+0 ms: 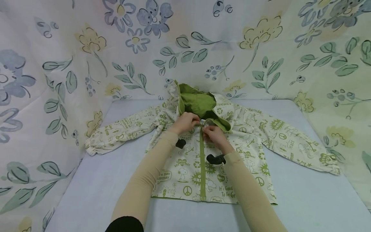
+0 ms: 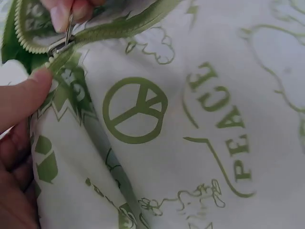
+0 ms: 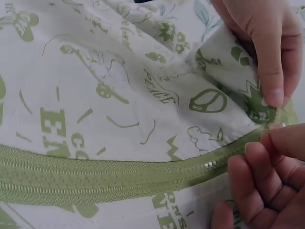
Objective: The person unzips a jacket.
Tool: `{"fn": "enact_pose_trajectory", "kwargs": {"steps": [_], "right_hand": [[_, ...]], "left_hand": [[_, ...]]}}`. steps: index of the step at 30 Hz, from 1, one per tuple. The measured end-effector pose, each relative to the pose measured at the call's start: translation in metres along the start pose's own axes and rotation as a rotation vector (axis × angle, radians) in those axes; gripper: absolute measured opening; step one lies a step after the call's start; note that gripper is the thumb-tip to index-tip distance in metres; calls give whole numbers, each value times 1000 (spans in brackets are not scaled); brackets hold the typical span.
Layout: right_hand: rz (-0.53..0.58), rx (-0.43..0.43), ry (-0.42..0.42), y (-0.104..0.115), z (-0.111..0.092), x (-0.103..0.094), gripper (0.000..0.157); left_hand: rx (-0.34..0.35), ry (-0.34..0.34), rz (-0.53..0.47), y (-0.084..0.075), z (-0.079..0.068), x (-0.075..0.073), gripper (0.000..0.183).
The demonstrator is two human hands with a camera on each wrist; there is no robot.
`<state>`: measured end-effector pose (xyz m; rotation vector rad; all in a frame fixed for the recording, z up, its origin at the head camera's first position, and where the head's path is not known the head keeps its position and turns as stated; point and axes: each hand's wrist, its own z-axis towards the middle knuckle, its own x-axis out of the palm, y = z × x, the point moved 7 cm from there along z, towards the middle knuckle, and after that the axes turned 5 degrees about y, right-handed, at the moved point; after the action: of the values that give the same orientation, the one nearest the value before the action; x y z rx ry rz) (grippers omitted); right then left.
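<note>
A white hooded jacket (image 1: 185, 158) with green printing lies spread front up, its green hood lining (image 1: 197, 103) exposed. Its green zipper (image 1: 202, 167) runs closed from the hem up to near the collar. There, my right hand (image 1: 215, 136) pinches the small metal zipper pull (image 2: 70, 26), fingertips just above the slider (image 2: 61, 46). My left hand (image 1: 185, 123) grips the jacket front right beside the slider, thumb (image 2: 38, 88) on top of the cloth. Above the slider, the zipper's teeth part. In the right wrist view, both hands' fingertips meet closely at the zipper's top.
Both sleeves stretch outward, the left sleeve (image 1: 121, 133) and the right sleeve (image 1: 295, 146), over a white table (image 1: 116, 180). A flower-patterned curtain (image 1: 185, 48) hangs behind and at the sides. A black wrist device (image 1: 215, 159) sits at my right cuff.
</note>
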<state>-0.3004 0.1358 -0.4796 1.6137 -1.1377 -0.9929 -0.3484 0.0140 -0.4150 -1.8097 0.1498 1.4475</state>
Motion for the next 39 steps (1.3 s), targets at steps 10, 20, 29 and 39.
{"fn": "enact_pose_trajectory", "kwargs": {"steps": [10,20,29,39], "right_hand": [[-33,-122,-42,13,-10,2,35],[9,-152,-30,13,-20,6,37],[7,-176,-18,11,-25,9,40],[-11,-75,-35,3,-33,8,31]], "left_hand": [[-16,-4,-199,7,0,-13,19],[-24,-10,-198,9,1,-18,20],[-36,-4,-204,10,0,-20,21],[-36,-6,-208,10,-2,-24,23]]}}
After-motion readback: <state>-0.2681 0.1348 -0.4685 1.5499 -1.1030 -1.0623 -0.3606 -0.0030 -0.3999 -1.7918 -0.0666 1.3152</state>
